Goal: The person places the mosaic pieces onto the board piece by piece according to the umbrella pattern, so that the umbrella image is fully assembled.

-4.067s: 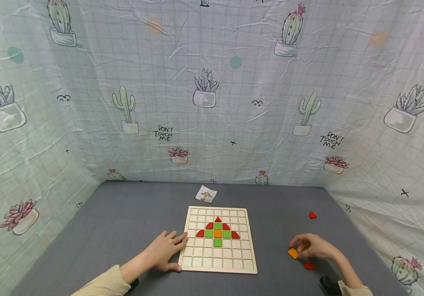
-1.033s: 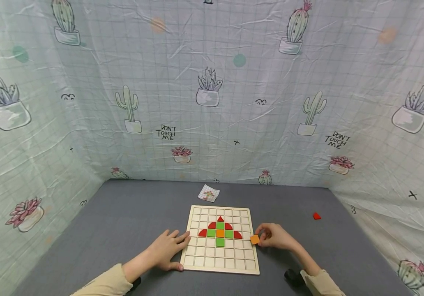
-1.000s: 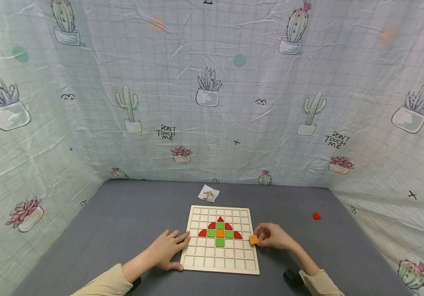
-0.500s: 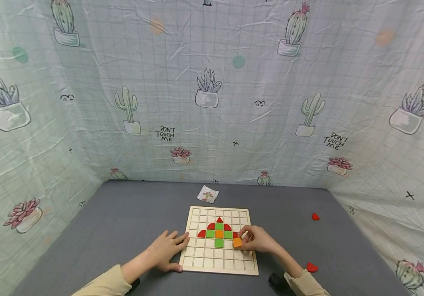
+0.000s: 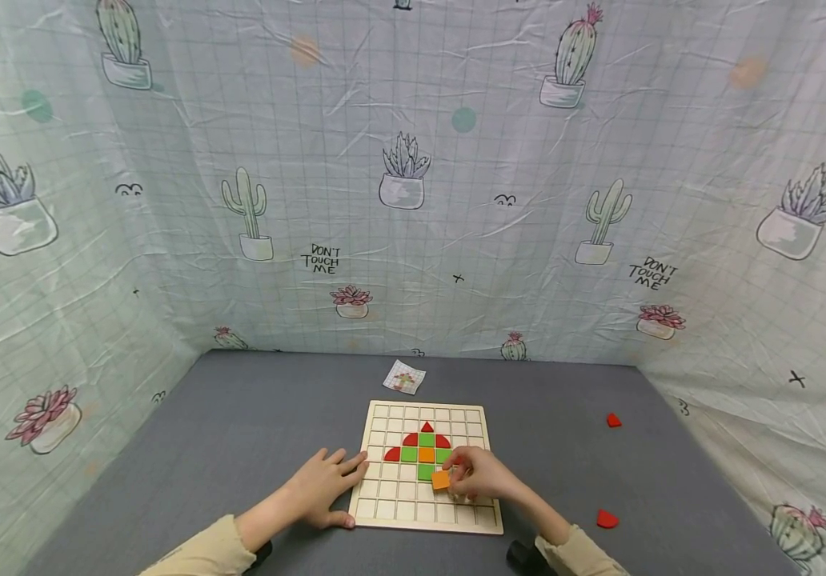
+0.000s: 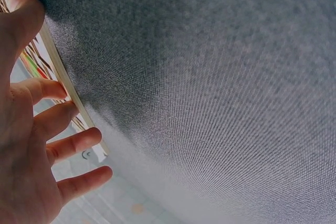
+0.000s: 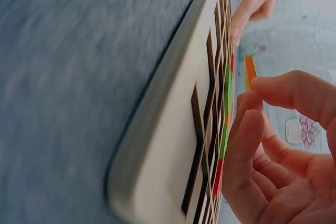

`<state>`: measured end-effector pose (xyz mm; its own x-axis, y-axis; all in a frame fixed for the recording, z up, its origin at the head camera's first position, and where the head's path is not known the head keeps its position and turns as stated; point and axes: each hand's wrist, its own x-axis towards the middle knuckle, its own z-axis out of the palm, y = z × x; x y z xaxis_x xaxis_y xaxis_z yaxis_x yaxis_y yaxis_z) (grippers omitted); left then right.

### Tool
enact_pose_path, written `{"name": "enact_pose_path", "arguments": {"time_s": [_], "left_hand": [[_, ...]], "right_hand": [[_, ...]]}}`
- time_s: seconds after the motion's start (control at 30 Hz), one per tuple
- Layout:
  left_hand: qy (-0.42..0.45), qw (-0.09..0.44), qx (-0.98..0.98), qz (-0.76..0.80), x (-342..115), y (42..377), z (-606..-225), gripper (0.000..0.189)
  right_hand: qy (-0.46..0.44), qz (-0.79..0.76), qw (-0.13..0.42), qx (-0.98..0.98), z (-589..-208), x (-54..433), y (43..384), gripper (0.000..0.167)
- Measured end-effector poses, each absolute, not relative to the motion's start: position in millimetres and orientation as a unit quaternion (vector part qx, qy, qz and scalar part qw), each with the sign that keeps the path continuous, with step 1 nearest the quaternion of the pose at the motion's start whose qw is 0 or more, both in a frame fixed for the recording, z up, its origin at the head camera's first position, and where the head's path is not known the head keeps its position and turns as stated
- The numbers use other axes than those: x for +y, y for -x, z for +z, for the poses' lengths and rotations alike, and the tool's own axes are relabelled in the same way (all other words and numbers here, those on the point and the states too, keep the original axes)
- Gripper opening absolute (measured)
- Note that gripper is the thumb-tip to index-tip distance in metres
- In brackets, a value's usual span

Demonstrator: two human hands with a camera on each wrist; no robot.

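Note:
A wooden grid board (image 5: 384, 510) lies on the grey table, with red, green and orange tiles set in its cells. My right hand (image 5: 483, 474) pinches an orange square tile (image 5: 441, 480) between thumb and finger, just right of the lowest green tile (image 5: 425, 472). In the right wrist view the orange tile (image 7: 250, 72) stands off the board, held by its edge. My left hand (image 5: 319, 488) rests at the board's left edge with fingers spread; in the left wrist view the thumb and some fingertips touch the board's rim (image 6: 67, 80). My right hand hides the red tile at the row's right end.
A small printed picture card (image 5: 404, 377) lies behind the board. Two loose red tiles, one farther back (image 5: 613, 420) and one nearer (image 5: 607, 519), lie on the table at the right. A cactus-patterned curtain (image 5: 413, 240) surrounds the table.
My right hand picked up the orange tile from the table at the right and carried it left over the board, to beside the lowest green tile. The left hand stays at the board's edge.

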<state>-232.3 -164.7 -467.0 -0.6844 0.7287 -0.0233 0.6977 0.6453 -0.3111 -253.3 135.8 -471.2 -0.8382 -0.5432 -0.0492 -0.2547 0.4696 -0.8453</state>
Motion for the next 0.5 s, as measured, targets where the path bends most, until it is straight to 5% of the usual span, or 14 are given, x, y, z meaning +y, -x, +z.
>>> {"name": "enact_pose_path", "arguments": {"time_s": [0.5], "left_hand": [[0.407, 0.071, -0.898, 0.148, -166.5, 234.6, -470.9, 0.084]], "right_hand": [[0.211, -0.47, 0.165, 0.841, -471.6, 117.0, 247.4, 0.024]]}}
